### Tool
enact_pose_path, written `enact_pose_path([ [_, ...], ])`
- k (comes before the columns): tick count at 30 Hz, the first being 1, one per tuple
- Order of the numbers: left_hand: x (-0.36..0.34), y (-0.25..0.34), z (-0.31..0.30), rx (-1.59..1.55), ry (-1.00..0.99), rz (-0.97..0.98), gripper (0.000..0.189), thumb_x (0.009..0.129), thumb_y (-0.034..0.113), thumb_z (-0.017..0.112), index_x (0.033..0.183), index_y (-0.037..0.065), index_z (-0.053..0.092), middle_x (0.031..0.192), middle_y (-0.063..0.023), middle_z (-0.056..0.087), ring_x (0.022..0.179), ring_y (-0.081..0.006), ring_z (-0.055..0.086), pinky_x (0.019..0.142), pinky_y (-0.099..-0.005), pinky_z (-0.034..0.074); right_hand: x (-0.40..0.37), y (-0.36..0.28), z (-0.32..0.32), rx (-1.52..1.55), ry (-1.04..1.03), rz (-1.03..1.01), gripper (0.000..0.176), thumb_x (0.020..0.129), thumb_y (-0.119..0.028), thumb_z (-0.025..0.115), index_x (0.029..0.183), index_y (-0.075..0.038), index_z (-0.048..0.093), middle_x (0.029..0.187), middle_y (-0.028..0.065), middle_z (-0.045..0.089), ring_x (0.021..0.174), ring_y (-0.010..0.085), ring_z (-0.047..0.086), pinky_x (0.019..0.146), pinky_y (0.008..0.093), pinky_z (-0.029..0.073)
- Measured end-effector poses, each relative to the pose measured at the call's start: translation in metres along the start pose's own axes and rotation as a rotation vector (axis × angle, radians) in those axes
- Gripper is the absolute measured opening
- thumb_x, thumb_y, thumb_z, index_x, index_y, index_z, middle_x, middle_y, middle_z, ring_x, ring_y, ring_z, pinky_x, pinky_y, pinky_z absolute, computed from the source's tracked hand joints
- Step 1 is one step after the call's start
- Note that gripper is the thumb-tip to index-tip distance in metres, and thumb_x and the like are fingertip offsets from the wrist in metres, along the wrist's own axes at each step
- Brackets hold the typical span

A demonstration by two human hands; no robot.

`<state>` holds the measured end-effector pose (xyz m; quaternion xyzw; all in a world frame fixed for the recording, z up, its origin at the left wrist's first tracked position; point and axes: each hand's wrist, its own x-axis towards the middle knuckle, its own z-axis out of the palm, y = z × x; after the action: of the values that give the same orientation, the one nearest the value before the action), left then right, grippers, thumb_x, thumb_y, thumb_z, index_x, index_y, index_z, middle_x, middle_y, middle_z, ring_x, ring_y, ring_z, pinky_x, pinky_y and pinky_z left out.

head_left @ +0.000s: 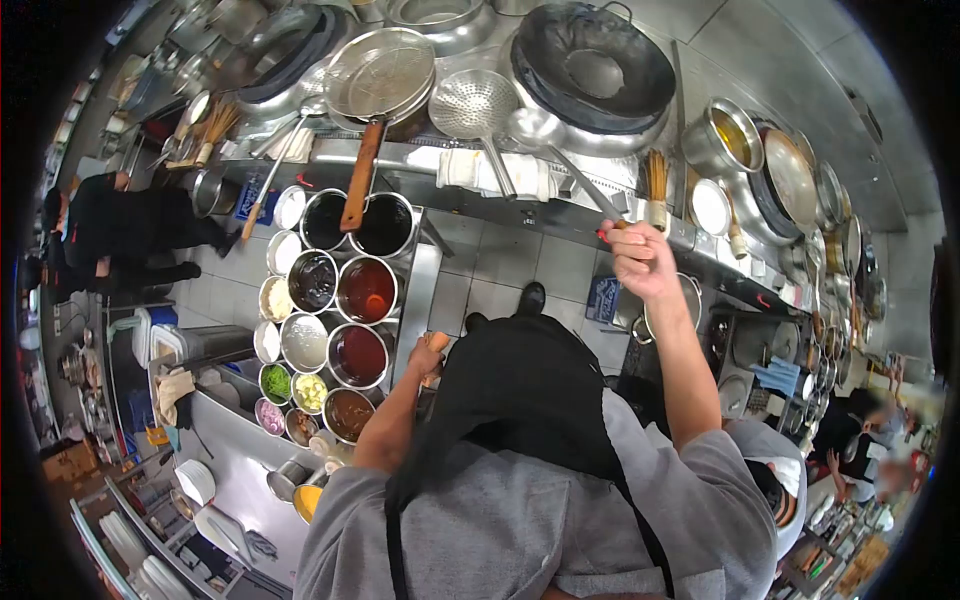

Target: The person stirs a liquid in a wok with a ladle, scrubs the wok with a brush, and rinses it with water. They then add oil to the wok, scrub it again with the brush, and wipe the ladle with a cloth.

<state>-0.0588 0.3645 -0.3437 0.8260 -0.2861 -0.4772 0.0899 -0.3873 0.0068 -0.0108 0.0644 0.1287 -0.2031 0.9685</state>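
Observation:
My right hand (640, 258) is wrapped round the handle of a long steel ladle (537, 127). The ladle's bowl lies over the stove top, between a perforated skimmer (474, 103) and a dark wok (595, 68). Low at my left side, my left hand (428, 357) has its fingers curled beside the steel counter; whether anything is inside them I cannot make out. Near that hand stand round containers of dark red sauce (358, 355) and brown sauce (348, 413). A wire strainer (378, 72) with a wooden handle rests on the stove to the left.
Folded white cloths (495, 175) lie along the stove's front edge. A bamboo brush (656, 190) and a pot of yellow liquid (735, 138) stand to the right. Chopped greens (275, 381) fill a small container at left. Co-workers are at far left (135, 225) and right (775, 465).

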Motion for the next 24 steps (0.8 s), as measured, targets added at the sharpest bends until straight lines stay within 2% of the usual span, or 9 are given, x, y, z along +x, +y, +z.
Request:
enact_pose_path([
  [2, 0.003, 0.006, -0.003, -0.083, -0.014, -0.094, 0.075, 0.069, 0.022, 0.079, 0.130, -0.002, 0.043, 0.121, -0.0251, 0.062, 0.114, -0.0395, 0.061, 0.096, -0.0430, 0.050, 0.038, -0.007, -0.028, -0.344, 0.115, 0.042, 0.020, 0.092, -0.007, 0.049, 0.111, -0.002, 0.051, 0.063, -0.0057, 0.041, 0.042, 0.0033, 0.038, 0.034, 0.0241, 0.028],
  [5, 0.017, 0.032, -0.005, -0.042, 0.047, -0.035, 0.073, 0.070, 0.021, 0.078, 0.130, -0.002, 0.044, 0.123, -0.0275, 0.061, 0.116, -0.0420, 0.060, 0.097, -0.0445, 0.049, 0.092, 0.016, -0.045, -1.378, 0.561, -0.123, 0.026, 0.081, -0.009, 0.059, 0.104, -0.007, 0.046, 0.062, 0.0006, 0.046, 0.039, 0.0092, 0.042, 0.033, 0.0298, 0.029],
  [7, 0.002, 0.087, -0.029, 0.039, 0.037, 0.057, 0.069, 0.071, 0.021, 0.077, 0.128, -0.002, 0.046, 0.120, -0.0281, 0.062, 0.114, -0.0429, 0.060, 0.095, -0.0451, 0.050, 0.127, 0.004, -0.114, -2.047, 0.689, -0.495, 0.036, 0.077, -0.017, 0.066, 0.107, -0.006, 0.051, 0.080, 0.0168, 0.062, 0.074, 0.0344, 0.066, 0.065, 0.0436, 0.051],
  [8, -0.021, 0.135, -0.054, 0.072, -0.005, 0.099, 0.067, 0.072, 0.021, 0.077, 0.127, -0.002, 0.047, 0.118, -0.0280, 0.063, 0.113, -0.0433, 0.061, 0.094, -0.0453, 0.050, 0.136, 0.005, -0.116, -1.997, 0.840, -0.426, 0.042, 0.077, -0.020, 0.068, 0.115, -0.009, 0.052, 0.096, 0.0179, 0.067, 0.097, 0.0409, 0.063, 0.082, 0.0470, 0.049],
  [15, -0.185, 0.379, -0.144, -0.215, 0.249, 0.529, 0.048, 0.080, 0.013, 0.072, 0.122, 0.001, 0.053, 0.106, -0.0190, 0.068, 0.099, -0.0330, 0.068, 0.084, -0.0385, 0.052, 0.108, -0.080, -0.156, -1.984, 0.693, -0.321, 0.049, 0.086, -0.033, 0.068, 0.124, -0.005, 0.055, 0.103, 0.0183, 0.068, 0.099, 0.0351, 0.065, 0.085, 0.0443, 0.051],
  [17, -0.195, 0.398, -0.142, -0.261, 0.274, 0.527, 0.047, 0.082, 0.012, 0.072, 0.124, 0.002, 0.054, 0.107, -0.0164, 0.068, 0.099, -0.0302, 0.068, 0.084, -0.0374, 0.052, 0.076, -0.149, -0.188, -2.124, 1.068, -0.659, 0.049, 0.085, -0.034, 0.069, 0.121, -0.002, 0.058, 0.113, 0.0214, 0.064, 0.110, 0.0347, 0.059, 0.089, 0.0441, 0.051],
  [19, -0.203, 0.415, -0.134, -0.315, 0.265, 0.535, 0.048, 0.082, 0.012, 0.073, 0.125, 0.003, 0.054, 0.110, -0.0149, 0.068, 0.102, -0.0270, 0.067, 0.087, -0.0355, 0.051, 0.035, -0.197, -0.165, -2.240, 1.633, -0.702, 0.051, 0.083, -0.036, 0.071, 0.117, -0.001, 0.060, 0.121, 0.0252, 0.058, 0.121, 0.0348, 0.052, 0.093, 0.0448, 0.050],
  [22, -0.209, 0.444, -0.115, -0.265, 0.237, 0.578, 0.048, 0.081, 0.010, 0.074, 0.124, 0.001, 0.053, 0.110, -0.0151, 0.067, 0.103, -0.0251, 0.066, 0.089, -0.0330, 0.049, 0.023, -0.255, -0.209, -2.275, 1.670, -0.710, 0.040, 0.081, -0.033, 0.072, 0.094, 0.005, 0.068, 0.079, 0.0178, 0.069, 0.076, 0.0322, 0.069, 0.076, 0.0496, 0.054],
  [24, -0.208, 0.477, -0.111, -0.223, 0.176, 0.610, 0.047, 0.081, 0.009, 0.074, 0.123, 0.001, 0.053, 0.109, -0.0146, 0.067, 0.103, -0.0247, 0.066, 0.089, -0.0327, 0.049, 0.017, -0.284, -0.212, -2.103, 1.405, -0.328, 0.039, 0.079, -0.033, 0.073, 0.091, 0.004, 0.069, 0.081, 0.0196, 0.070, 0.078, 0.0342, 0.069, 0.079, 0.0494, 0.054],
])
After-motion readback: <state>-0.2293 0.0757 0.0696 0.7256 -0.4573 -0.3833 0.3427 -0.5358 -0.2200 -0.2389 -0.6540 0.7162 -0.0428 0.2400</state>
